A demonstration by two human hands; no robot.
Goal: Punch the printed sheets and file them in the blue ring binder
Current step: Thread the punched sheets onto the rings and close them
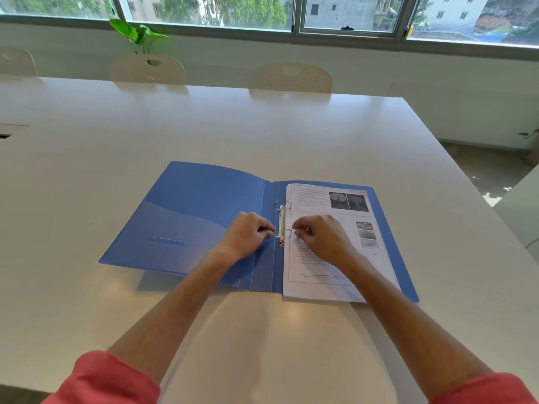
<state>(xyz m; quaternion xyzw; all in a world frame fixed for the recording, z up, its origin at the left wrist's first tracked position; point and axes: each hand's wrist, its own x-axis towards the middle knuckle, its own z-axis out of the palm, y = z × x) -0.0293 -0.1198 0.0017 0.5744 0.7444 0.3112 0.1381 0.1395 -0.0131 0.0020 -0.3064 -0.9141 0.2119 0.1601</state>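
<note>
The blue ring binder point(189, 217) lies open flat on the white table point(262, 135). Printed sheets point(323, 249) with text and small photos lie on its right half, threaded on the metal ring mechanism point(281, 224) at the spine. The far ring stands parted at its top. My left hand point(246, 236) pinches the left half of the near ring. My right hand point(323, 237) pinches the right half of the same ring, resting on the sheets. Its fingertips hide part of the ring.
Three pale chairs point(290, 78) stand at the table's far edge under a long window. A green plant point(137, 35) rises behind the middle chair. The table's right edge point(466, 176) drops to a floor. No hole punch is in view.
</note>
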